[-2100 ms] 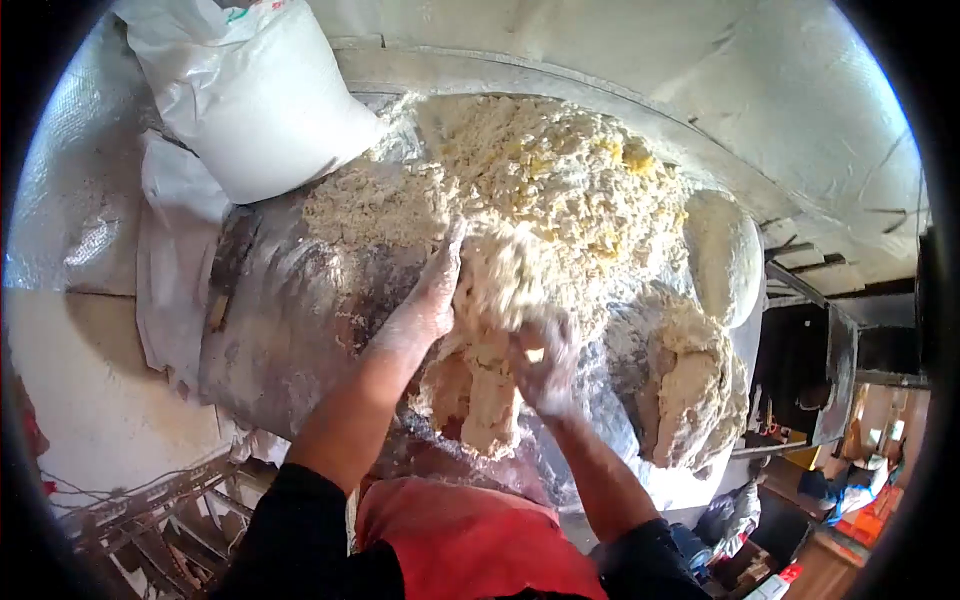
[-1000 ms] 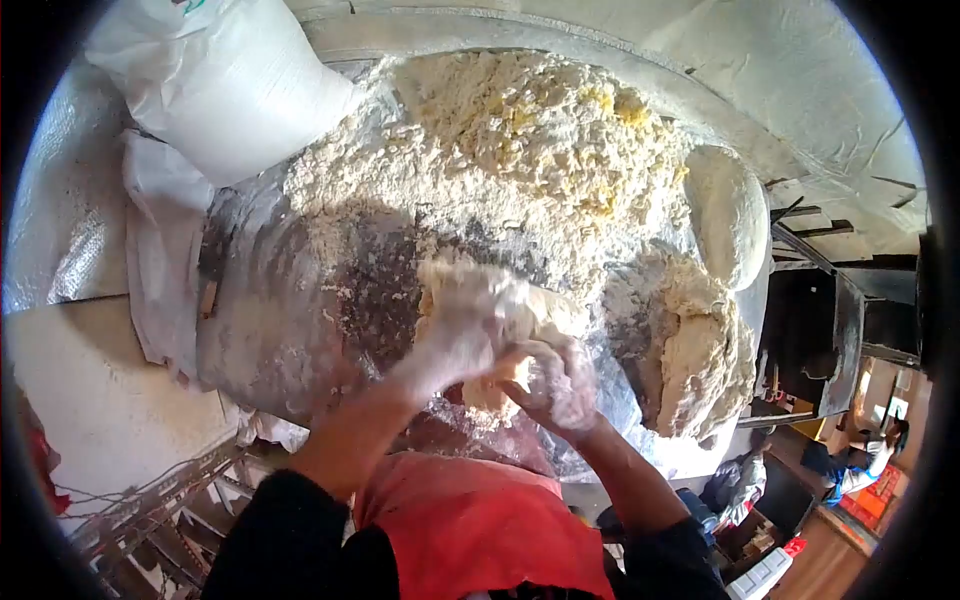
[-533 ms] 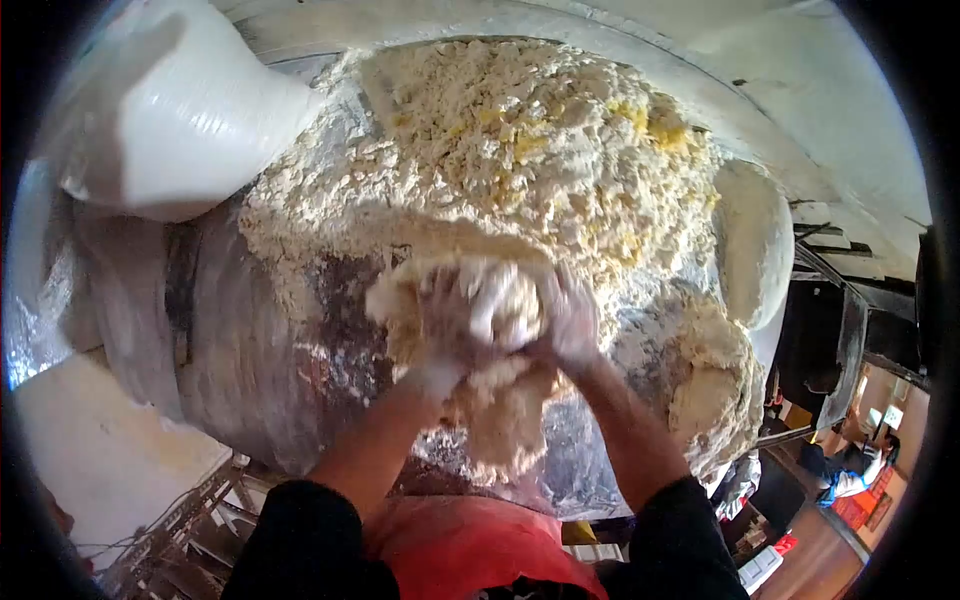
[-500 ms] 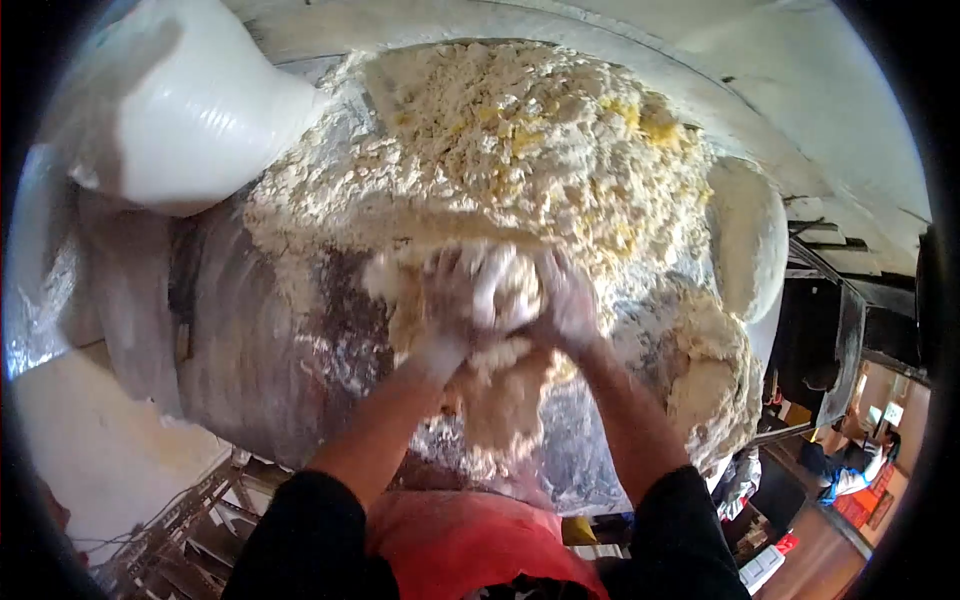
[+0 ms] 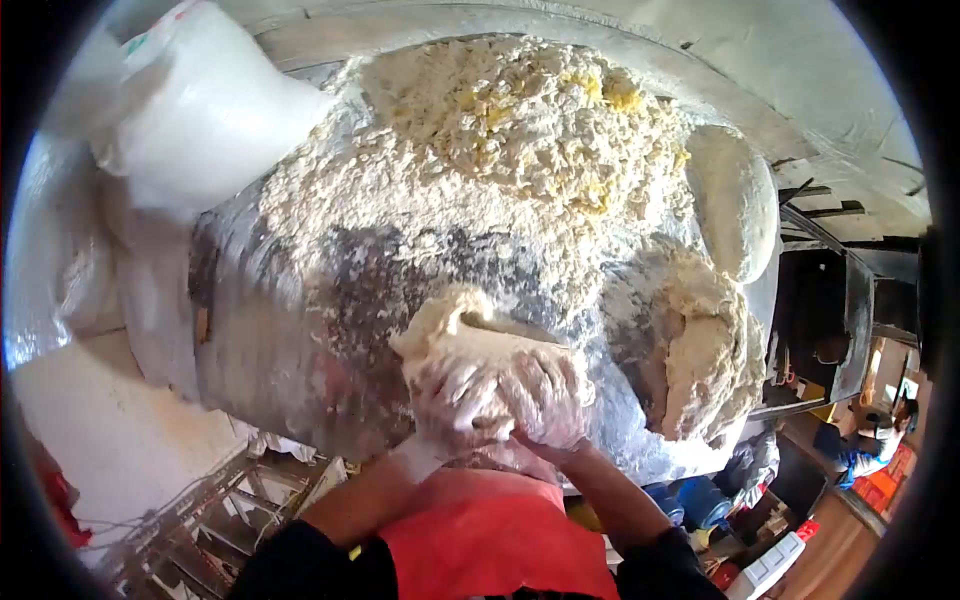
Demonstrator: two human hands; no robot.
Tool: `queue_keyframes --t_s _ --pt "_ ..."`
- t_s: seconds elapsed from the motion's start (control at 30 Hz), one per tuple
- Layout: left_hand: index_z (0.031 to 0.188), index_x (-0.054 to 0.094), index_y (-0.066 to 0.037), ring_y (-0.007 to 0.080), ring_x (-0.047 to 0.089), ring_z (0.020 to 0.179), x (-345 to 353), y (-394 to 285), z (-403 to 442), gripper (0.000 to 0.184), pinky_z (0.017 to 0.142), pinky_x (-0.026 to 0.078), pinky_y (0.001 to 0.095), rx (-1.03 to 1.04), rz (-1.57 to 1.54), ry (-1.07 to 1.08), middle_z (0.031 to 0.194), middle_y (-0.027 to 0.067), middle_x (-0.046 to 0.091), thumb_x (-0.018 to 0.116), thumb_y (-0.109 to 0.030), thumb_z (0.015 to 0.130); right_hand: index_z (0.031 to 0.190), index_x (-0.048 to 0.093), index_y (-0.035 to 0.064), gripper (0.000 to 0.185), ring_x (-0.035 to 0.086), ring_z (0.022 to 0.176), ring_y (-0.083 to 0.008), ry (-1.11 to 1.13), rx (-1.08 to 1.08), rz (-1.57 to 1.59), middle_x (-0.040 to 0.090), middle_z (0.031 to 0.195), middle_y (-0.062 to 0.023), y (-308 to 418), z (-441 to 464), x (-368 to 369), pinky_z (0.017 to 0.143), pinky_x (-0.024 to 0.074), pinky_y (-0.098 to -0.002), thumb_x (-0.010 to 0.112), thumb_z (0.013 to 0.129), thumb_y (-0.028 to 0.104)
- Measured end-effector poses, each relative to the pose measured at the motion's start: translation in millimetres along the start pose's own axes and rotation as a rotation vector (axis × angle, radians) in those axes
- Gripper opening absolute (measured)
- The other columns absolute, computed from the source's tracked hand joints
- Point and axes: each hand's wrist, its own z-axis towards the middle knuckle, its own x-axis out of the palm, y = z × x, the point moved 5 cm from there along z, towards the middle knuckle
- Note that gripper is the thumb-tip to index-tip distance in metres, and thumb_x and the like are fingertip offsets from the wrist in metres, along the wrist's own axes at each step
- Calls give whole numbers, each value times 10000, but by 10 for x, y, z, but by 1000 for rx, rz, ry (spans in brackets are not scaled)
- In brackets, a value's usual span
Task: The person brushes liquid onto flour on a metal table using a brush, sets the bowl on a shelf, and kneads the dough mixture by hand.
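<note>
A lump of pale dough (image 5: 465, 325) lies at the near edge of the floury worktop (image 5: 340, 380), close to the red apron. My left hand (image 5: 455, 400) is curled over its near left side, and my right hand (image 5: 545, 395) grips it on the right, the two side by side. Both hands are coated with flour, and the fingers are partly sunk in the dough. Beyond them spreads a broad heap of crumbly flour mix (image 5: 500, 150) with yellow patches. To the right sits a larger rough piece of dough (image 5: 705, 360).
A white sack (image 5: 210, 110) stands at the back left. A smooth pale oblong mass (image 5: 735, 205) rests at the right edge of the worktop. Wooden racks (image 5: 210, 530) are below left. Another person (image 5: 880, 440) is far off at the right.
Both hands have drawn the dough from the heap's edge toward my body. The strip of worktop in front of the heap now shows, dusted with flour.
</note>
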Motion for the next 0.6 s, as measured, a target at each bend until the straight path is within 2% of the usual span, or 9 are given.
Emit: queue_keyframes --t_s 0.17,0.23,0.33,0.43,0.47,0.5,0.53,0.57,0.6 --pt "1324 530 -85 379 604 1152 408 547 487 655 1017 448 586 137 -70 -121 1245 114 640 589 -603 928 1300 686 179 506 571 1222 -374 -173 60 99 601 1332 -168 -423 526 214 1039 407 -609 676 838 387" --pt "1243 691 -135 364 574 1203 609 883 652 678 1090 372 554 51 -278 -143 1297 91 635 658 -664 820 1377 620 145 558 574 1240 -382 -124 37 73 593 1362 -191 -717 729 373 1031 432 -593 638 920 463" --pt "1239 690 -110 372 584 1158 624 1070 1183 715 1048 398 554 4 -235 -208 1234 123 646 705 -629 748 1439 513 101 612 588 1239 -343 -118 11 -17 580 1400 -166 -1267 916 844 1027 491 -550 601 977 492" --pt "1215 710 -152 349 585 1138 699 1219 1540 617 996 417 544 -77 -161 -240 1206 119 658 723 -557 750 1494 400 62 865 587 1256 -340 208 238 166 553 1444 -168 -1237 1502 428 1020 528 -521 733 873 563" --pt "1212 709 -172 338 587 1149 590 1120 1665 568 1009 409 542 -153 -119 -188 1212 128 659 682 -576 813 1512 362 57 986 579 1268 -352 395 400 230 542 1454 -179 -1175 1653 232 1018 530 -518 800 807 589" --pt "1189 707 -120 362 662 1023 521 1063 1747 454 917 508 482 -110 -22 -144 1146 170 694 699 -392 826 1524 351 61 1011 554 1292 -366 316 388 179 542 1451 -182 -1025 1528 222 1054 482 -541 819 790 575" --pt "1191 702 -117 362 672 980 433 1089 1935 459 861 530 478 -281 -110 293 1142 166 692 688 -418 845 1537 340 65 1038 530 1316 -380 237 378 127 542 1447 -185 -873 1399 210 1091 434 -564 837 772 562" --pt "1233 678 -129 362 676 967 255 1019 1930 510 854 544 479 -281 -123 381 1144 162 687 668 -484 867 1549 329 70 1067 505 1341 -394 159 370 74 543 1443 -188 -719 1267 197 1128 385 -587 855 754 549" --pt "1275 654 -140 363 680 955 75 947 1920 562 847 557 480 -280 -137 470 1146 158 682 649 -549 889 1518 371 57 1048 579 1204 -381 6 128 -63 586 1359 -196 -358 1046 -62 1036 443 -545 885 716 494"
